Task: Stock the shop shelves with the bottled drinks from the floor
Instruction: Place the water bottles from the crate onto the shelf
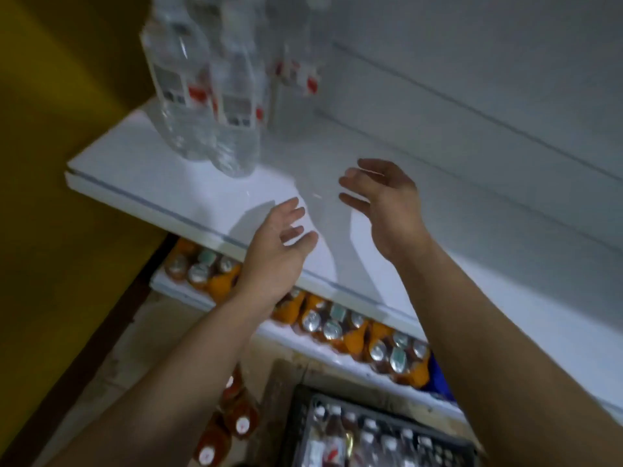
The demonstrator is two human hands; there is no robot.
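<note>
Head view looks down past the upper shelf (141, 163), a white board with bare space across its middle and right; clear water bottles (202, 106) stand upright in a cluster at its far left end. Both hands hover over that bare stretch with fingers spread and relaxed, holding nothing; the left hand (276, 251) hangs over the shelf's front edge, and the right hand (381, 200) is further in over the board, palm turned toward the left one.

What the next move turns on lies below the shelf and back toward the person. Directly under its front edge sits a lower shelf (182, 293), packed with orange bottles (340, 328). Lower again, on the floor (135, 348) in front of the shelf, is a black crate (303, 409); the crate bottles (371, 439) stand in its cells, caps up, so their long axis points up toward the shelf. A few loose brown bottles (239, 416) lie out from the shelf's front beneath the left forearm — the blur leaves it unclear whether they stand or lean.

So the stock is down, not forward: both arms would have to draw out from over the shelf and drop. By my reading the left hand, already at the edge, is the nearer to the loose bottles; the crate sits more on the right arm's side — a straight lift by the necks looks natural there.
</note>
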